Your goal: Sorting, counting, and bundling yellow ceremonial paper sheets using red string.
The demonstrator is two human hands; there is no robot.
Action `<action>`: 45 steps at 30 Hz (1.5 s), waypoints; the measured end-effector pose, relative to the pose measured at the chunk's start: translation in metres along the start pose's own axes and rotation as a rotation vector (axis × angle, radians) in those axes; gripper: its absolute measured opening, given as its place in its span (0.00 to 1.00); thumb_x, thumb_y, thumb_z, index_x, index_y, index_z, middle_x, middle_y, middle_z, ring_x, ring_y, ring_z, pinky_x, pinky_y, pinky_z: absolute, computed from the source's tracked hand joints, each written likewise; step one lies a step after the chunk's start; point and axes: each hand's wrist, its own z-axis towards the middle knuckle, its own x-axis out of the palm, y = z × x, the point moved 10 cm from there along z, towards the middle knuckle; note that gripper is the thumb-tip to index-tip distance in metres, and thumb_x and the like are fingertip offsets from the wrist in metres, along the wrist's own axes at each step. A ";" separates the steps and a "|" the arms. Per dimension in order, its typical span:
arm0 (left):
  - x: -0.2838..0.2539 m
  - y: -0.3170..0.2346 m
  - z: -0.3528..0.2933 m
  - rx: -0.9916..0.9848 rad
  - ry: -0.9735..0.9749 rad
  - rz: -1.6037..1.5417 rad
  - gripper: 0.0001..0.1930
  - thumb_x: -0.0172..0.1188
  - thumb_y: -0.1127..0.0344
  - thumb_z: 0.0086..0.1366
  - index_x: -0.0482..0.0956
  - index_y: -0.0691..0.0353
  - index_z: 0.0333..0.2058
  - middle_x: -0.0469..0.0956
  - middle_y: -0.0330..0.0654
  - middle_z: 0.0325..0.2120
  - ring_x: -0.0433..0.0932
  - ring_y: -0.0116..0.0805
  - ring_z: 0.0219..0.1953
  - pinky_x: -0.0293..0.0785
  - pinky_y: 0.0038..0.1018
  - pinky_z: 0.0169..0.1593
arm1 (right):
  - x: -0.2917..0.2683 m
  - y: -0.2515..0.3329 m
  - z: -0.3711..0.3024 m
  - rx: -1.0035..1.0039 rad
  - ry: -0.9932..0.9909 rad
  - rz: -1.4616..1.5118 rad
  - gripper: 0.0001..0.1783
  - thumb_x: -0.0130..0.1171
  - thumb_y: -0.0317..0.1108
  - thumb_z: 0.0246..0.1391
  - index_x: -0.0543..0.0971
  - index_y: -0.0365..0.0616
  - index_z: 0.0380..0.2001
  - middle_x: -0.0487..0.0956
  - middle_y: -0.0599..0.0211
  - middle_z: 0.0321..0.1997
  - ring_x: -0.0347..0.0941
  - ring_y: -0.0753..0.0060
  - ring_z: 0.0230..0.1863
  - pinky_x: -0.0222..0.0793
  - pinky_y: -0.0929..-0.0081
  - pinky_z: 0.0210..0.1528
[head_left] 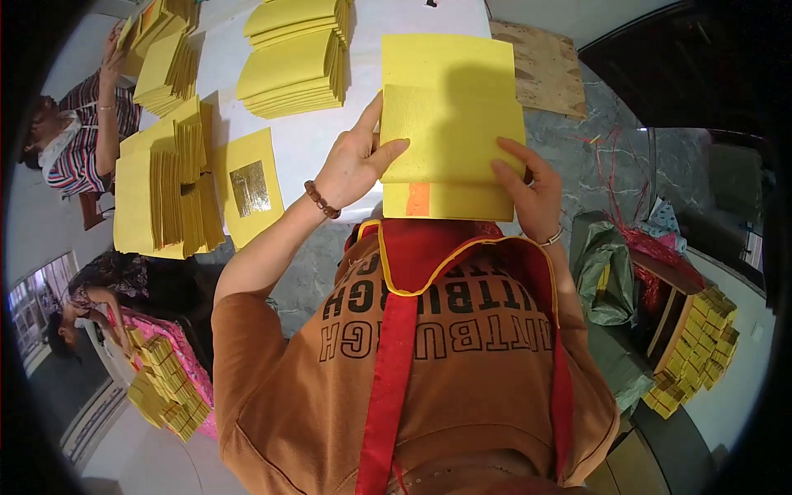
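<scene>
In front of me, at the near edge of the white table, lie yellow paper sheets, one overlapping another, with an orange-red patch on the strip nearest me. My left hand grips their left edge, its thumb on top and its index finger stretched along the side. At the right edge my right hand holds the same sheets, fingertips on top and the rest partly hidden. Left of my left hand, a single yellow sheet with a metallic foil square rests on the table.
Stacks of folded yellow paper stand on the white table, with more at its left edge. Two people work at left. A wooden board lies at far right, above green sacks and bundled yellow paper.
</scene>
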 end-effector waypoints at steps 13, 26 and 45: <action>0.000 0.003 0.001 -0.104 -0.084 -0.180 0.37 0.53 0.73 0.60 0.41 0.57 0.62 0.74 0.38 0.21 0.65 0.16 0.19 0.59 0.16 0.22 | 0.004 -0.022 0.005 0.084 -0.120 0.240 0.16 0.58 0.28 0.47 0.75 0.38 0.42 0.78 0.61 0.38 0.72 0.79 0.36 0.67 0.82 0.38; 0.045 -0.093 -0.029 0.674 0.030 0.720 0.31 0.61 0.56 0.49 0.65 0.54 0.54 0.59 0.45 0.55 0.55 0.46 0.58 0.52 0.43 0.56 | 0.004 -0.021 0.009 0.048 -0.139 0.093 0.16 0.58 0.30 0.45 0.76 0.38 0.40 0.78 0.55 0.37 0.75 0.70 0.37 0.68 0.78 0.40; 0.072 -0.049 -0.032 0.589 0.191 0.814 0.35 0.54 0.48 0.53 0.59 0.58 0.56 0.55 0.44 0.58 0.49 0.42 0.62 0.44 0.41 0.61 | 0.028 -0.056 -0.001 -0.020 0.037 0.540 0.22 0.54 0.28 0.49 0.69 0.42 0.50 0.55 0.56 0.62 0.51 0.63 0.62 0.49 0.71 0.61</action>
